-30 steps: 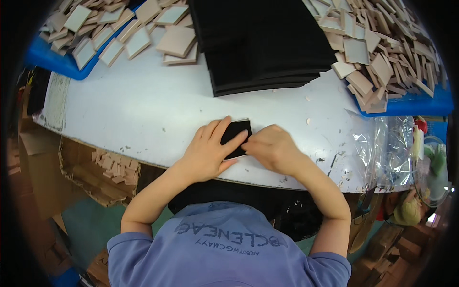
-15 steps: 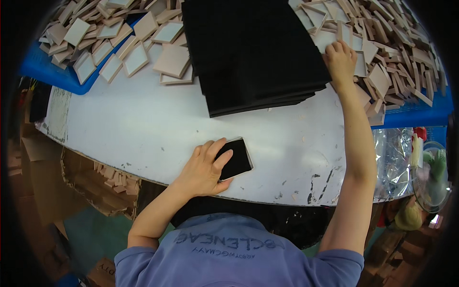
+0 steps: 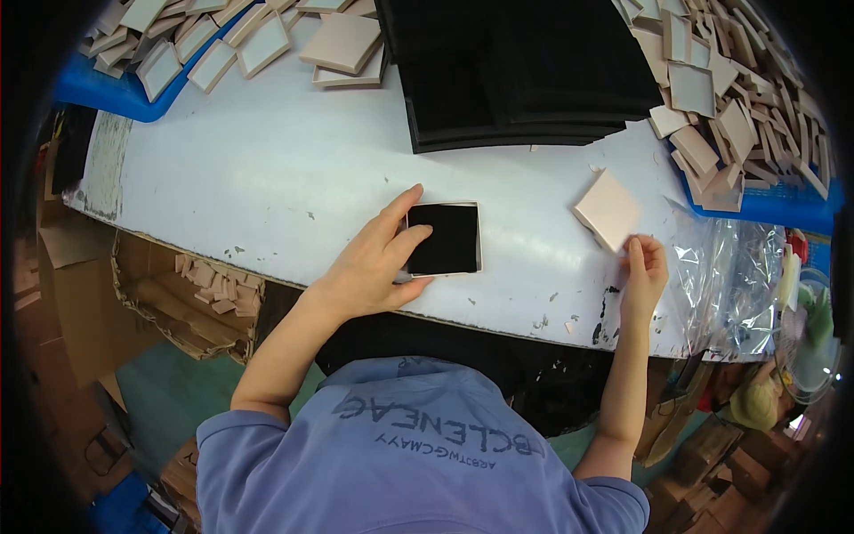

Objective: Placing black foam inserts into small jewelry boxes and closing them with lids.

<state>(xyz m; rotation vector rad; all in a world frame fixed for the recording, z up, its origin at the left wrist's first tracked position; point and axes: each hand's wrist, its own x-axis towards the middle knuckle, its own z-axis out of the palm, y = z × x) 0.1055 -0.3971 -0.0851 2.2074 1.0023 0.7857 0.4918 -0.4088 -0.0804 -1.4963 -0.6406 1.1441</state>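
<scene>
My left hand [image 3: 366, 265] grips the left side of a shallow small box [image 3: 479, 233] lying on the table, with a black pad [image 3: 447, 238] filling it inside. Its fingertips rest along the box's edge and over the pad. To the right, my right hand [image 3: 647, 271] pinches a square, pale pink box lid [image 3: 608, 211] by its near corner, its plain outer face up. The lid is apart from the box. Beyond both hands lies a thick stack of black sheets [image 3: 525, 80], at the far middle of the table.
Blue trays hold heaps of pale pink box parts, one at the far left [image 3: 107, 98] and one at the far right [image 3: 756, 203]. Two box parts [image 3: 342, 44] lie near the stack. Clear plastic bags [image 3: 725, 276] lie at the right. A cardboard carton [image 3: 178, 307] stands below the table's left edge.
My right hand has come back from the right-hand heap, nearer to me, and now holds a lid. My left hand keeps hold of the box, which has turned straighter. The whole view has shifted.
</scene>
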